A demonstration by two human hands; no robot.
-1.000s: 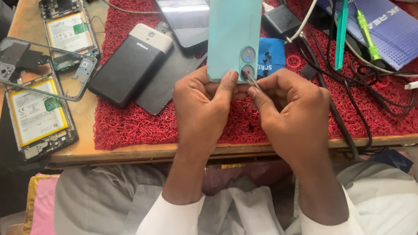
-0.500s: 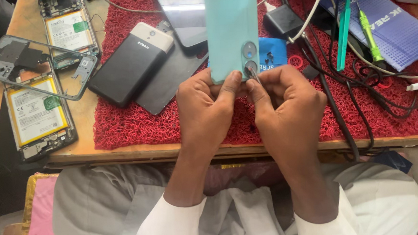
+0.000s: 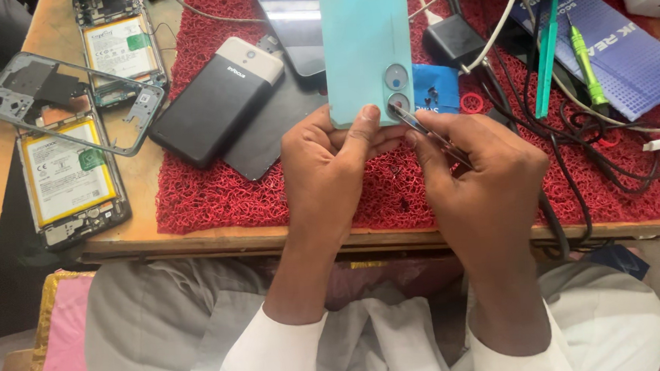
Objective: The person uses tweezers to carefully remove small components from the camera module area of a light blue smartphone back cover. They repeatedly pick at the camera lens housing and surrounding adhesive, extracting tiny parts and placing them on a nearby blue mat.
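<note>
- Two hands at centre, over the near edge of the red mat (image 3: 284, 188); L hand (image 3: 329, 170) closed around the bottom end of a teal phone back cover (image 3: 365, 38), thumb pressed on its lower face, just left of the lower camera ring; R hand (image 3: 482, 176) pinched shut on thin tweezers (image 3: 426, 130).
- Key relation: cover stands up and away from the fingers, long axis running from the hands toward the far side of the bench, top end cut off by the frame; the two round camera lenses (image 3: 397, 90) sit at the near end, one above the other, just above the L thumb; tweezer tips come in from the right and low, slanting up-left, and meet the lower lens at its rim; R hand is the nearer one to that lens, L only steadies.
- Around: black phone w/ pale top (image 3: 214, 101) on the mat, left of the hands, well apart from them; two opened phones w/ yellow-edged batteries (image 3: 62, 171) and a grey mid-frame (image 3: 72, 94) on the wooden bench further left; blue packet (image 3: 435, 87) just behind the cover's right edge; charger block (image 3: 451, 40), tangle of cables, teal pry tool (image 3: 547, 50), green-handled tool (image 3: 586, 63) to the right.
- Hard to tell: whether tips actually grip anything at the lens or just touch it; too small, partly masked by R fingers; cover's underside and L fingers behind it hidden; dark screen behind the cover mostly covered.
</note>
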